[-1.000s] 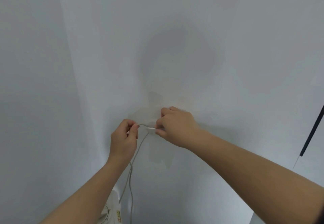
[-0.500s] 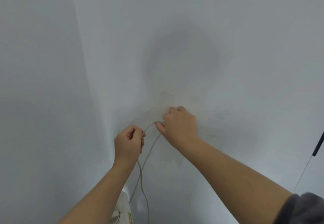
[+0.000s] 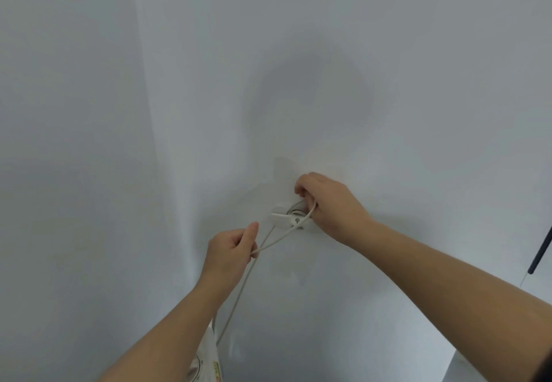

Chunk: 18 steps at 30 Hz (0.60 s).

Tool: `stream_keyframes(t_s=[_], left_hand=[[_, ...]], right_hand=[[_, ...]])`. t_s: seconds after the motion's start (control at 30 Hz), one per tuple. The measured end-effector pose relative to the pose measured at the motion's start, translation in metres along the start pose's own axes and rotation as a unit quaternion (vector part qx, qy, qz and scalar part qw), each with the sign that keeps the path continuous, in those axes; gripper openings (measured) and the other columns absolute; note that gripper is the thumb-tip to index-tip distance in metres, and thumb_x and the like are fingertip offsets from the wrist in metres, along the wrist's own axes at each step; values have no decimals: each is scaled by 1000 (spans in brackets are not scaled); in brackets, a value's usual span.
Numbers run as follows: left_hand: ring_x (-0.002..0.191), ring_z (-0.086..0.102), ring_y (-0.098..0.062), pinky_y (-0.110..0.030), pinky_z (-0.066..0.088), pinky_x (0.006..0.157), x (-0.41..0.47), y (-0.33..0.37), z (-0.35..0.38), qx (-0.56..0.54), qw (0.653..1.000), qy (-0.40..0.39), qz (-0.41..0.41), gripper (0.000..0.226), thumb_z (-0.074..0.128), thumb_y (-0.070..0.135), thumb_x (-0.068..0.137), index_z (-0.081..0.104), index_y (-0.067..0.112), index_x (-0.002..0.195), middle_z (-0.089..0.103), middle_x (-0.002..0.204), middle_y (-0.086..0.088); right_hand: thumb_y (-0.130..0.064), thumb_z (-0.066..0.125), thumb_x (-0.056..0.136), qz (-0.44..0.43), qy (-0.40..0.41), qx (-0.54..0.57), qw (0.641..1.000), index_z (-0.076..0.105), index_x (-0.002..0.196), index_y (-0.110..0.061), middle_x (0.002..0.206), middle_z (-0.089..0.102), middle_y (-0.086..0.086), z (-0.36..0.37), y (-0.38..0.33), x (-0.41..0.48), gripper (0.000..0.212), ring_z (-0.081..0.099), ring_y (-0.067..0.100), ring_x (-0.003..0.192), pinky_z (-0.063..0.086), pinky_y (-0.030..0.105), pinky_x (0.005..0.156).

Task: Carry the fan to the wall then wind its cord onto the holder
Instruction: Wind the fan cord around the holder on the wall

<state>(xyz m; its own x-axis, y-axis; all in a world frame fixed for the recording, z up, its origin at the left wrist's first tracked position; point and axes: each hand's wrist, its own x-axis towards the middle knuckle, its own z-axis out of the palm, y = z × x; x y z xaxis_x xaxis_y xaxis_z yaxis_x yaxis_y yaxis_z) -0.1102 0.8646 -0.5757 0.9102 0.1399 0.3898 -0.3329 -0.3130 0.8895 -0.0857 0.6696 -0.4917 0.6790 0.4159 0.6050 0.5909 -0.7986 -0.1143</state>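
The holder is partly hidden by the right hand, and the end of the cord is lost under it. Well below the holder, the fan is cut off by the picture's edge.

The holder sits on the wall, near the middle of the view and right of the corner where two walls meet. The right hand is just right of the holder, touching it, fingers curled round the cord. From there the cord runs down and left across the front of the holder to the left hand, which pinches it below and left of the holder, apart from it. The cord then drops to the fan at the bottom edge, beneath the left forearm. A thin rod stands far right.
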Motion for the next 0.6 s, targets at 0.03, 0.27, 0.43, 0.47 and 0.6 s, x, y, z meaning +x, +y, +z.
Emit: stream_keyframes(t_s=[0.03, 0.27, 0.43, 0.47, 0.6], left_hand=[[39, 38, -5, -25, 33, 51, 1, 0, 0, -8, 1000, -7, 3, 57, 53, 35, 95, 52, -4, 53, 44, 39, 7], [45, 37, -11, -26, 32, 54, -4, -10, 5, 56, 989, -138, 14, 65, 43, 74, 73, 51, 16, 45, 39, 45, 2], [45, 36, -9, -27, 31, 54, -3, -15, 9, 104, 978, -178, 30, 63, 49, 70, 79, 50, 15, 49, 38, 44, 6], [45, 36, -8, -27, 32, 53, -3, -15, 10, 116, 976, -183, 40, 60, 52, 64, 84, 51, 14, 50, 39, 43, 8], [43, 39, -6, -24, 34, 53, -3, -19, 10, 171, 959, -212, 75, 52, 50, 53, 91, 56, 18, 53, 41, 40, 8]], right_hand=[[7, 51, 81, -17, -3, -2, 1000, 58, 94, -12, 89, 57, 3, 0, 3, 0, 24, 53, 25, 75, 48, 41, 66], [-1, 73, 66, -132, 18, -170, 977, 67, 78, -20, 75, 65, -6, -10, 10, -2, 23, 60, 23, 72, 36, 24, 43], [6, 73, 58, -167, 47, -238, 956, 60, 69, -16, 69, 58, -2, -13, 16, -5, 28, 53, 23, 67, 25, 24, 40], [8, 71, 57, -180, 44, -251, 950, 58, 67, -15, 69, 58, 0, -13, 19, -7, 28, 52, 23, 66, 25, 25, 42], [7, 70, 60, -208, 45, -280, 936, 55, 64, -13, 73, 56, 4, -9, 26, -13, 26, 51, 26, 67, 36, 31, 48]])
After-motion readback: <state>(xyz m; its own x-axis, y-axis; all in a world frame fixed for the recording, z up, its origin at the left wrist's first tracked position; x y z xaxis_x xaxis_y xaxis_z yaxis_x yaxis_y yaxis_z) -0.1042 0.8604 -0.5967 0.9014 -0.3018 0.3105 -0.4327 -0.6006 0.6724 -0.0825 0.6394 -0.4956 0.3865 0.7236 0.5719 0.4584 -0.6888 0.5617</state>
